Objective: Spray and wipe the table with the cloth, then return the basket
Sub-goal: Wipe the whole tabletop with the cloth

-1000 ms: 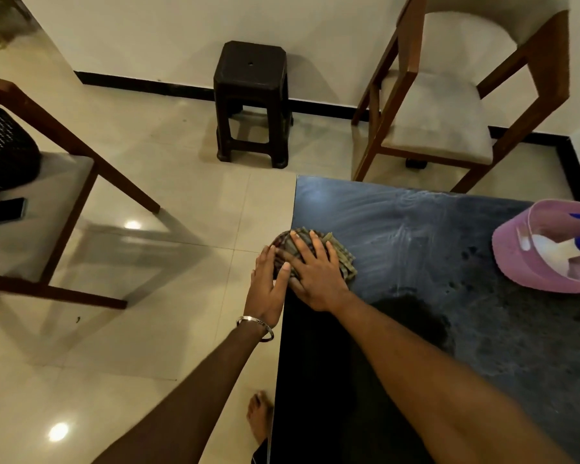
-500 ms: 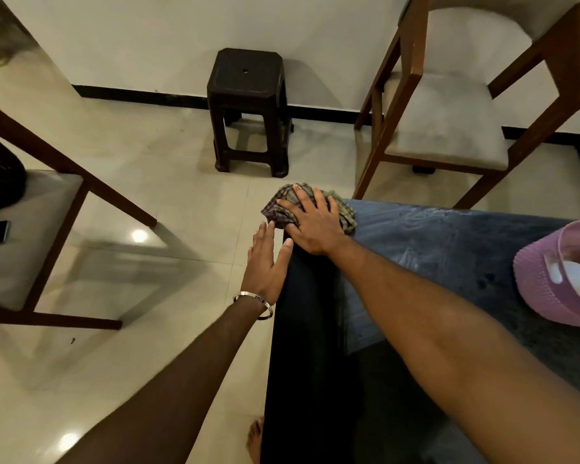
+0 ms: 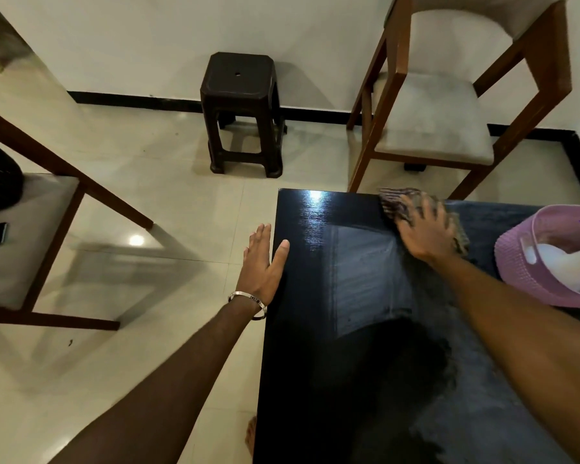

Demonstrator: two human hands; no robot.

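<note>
Pressing the striped, crumpled cloth (image 3: 395, 204) onto the dark glossy table (image 3: 342, 329), the right hand (image 3: 422, 234) lies spread; the flat left hand (image 3: 262, 262) rests at the table's left edge, its fingers straight and together.

cloth (image 3: 392, 204) on table (image 3: 315, 329) far edge — basket (image 3: 516, 262) right, stool (image 3: 241, 112) behind

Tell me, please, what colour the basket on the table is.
The basket is pink-lilac plastic, seen at the right edge of the head view.

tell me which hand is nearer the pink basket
Right. The right hand presses the cloth just left of the pink basket; the left hand is at the table's far edge.
</note>
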